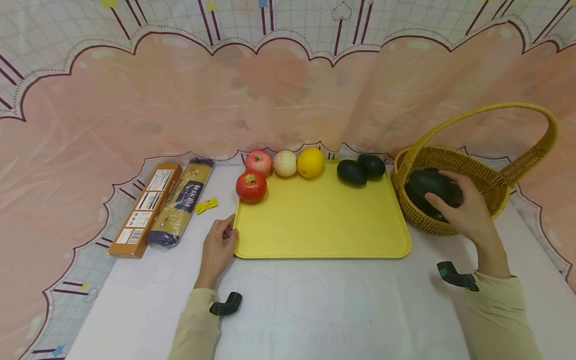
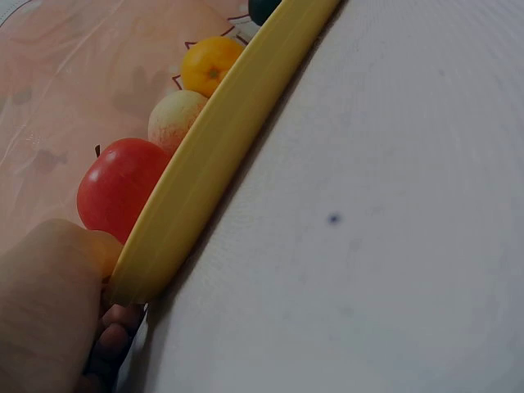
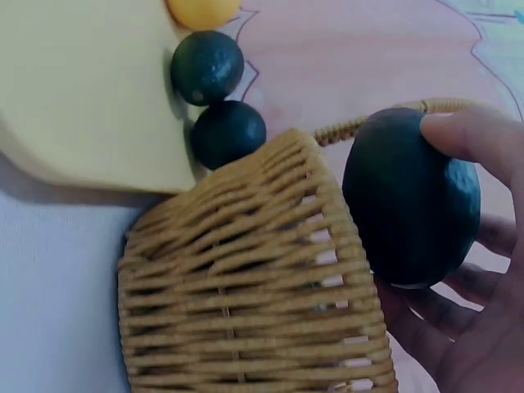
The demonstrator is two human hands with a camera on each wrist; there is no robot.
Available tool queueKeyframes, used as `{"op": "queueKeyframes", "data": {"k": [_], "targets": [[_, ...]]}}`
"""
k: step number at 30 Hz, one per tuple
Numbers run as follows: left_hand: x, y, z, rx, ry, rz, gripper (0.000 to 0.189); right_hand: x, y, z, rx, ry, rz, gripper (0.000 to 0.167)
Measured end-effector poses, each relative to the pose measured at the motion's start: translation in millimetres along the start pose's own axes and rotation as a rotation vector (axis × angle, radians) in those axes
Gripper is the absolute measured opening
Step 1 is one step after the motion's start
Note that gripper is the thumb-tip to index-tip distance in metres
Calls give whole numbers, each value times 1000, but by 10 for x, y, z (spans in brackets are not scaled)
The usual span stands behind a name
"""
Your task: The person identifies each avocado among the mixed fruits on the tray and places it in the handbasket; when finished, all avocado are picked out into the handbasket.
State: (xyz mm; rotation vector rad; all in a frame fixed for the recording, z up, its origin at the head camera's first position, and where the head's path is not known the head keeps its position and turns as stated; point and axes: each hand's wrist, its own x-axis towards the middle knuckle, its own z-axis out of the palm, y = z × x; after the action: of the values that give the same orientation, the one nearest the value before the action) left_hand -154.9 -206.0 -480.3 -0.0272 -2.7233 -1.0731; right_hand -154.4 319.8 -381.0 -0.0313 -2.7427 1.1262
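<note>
In the basket [image 1: 411, 216] right of my tray [image 1: 321, 225] of fruit [image 1: 310, 162], a dark shape [image 1: 417, 201] hides partly beneath the avocado [image 1: 429, 183] my right hand [image 1: 468, 212] grips, my left hand [image 1: 218, 248] pinching the tray's edge.

The person wears long, plain sleeves of pale yellowish beige, the left sleeve [image 1: 194, 327] and the right sleeve [image 1: 503, 317] matching in colour, with soft creases in the cloth and cuffs that end near the wrists, leaving the left hand [image 1: 219, 246] and the right hand [image 1: 470, 210] bare. At the left cuff sits a small black camera [image 1: 226, 304], bent like an elbow, with tiny dots on its lower part. A second black camera [image 1: 457, 276] of like shape sits at the right cuff, dotted near the sleeve and marked with a small green patch toward its outer end.
</note>
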Motion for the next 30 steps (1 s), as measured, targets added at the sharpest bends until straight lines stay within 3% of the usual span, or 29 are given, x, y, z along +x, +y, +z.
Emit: {"op": "queueKeyframes", "data": {"k": [20, 25, 30], "targets": [[9, 3, 7, -10, 5, 16, 39, 256, 415, -296, -109, 42, 33, 73], [14, 28, -1, -11, -9, -3, 39, 300, 484, -361, -121, 14, 69, 75], [2, 16, -15, -13, -7, -24, 39, 386, 512, -396, -144, 25, 47, 75]]}}
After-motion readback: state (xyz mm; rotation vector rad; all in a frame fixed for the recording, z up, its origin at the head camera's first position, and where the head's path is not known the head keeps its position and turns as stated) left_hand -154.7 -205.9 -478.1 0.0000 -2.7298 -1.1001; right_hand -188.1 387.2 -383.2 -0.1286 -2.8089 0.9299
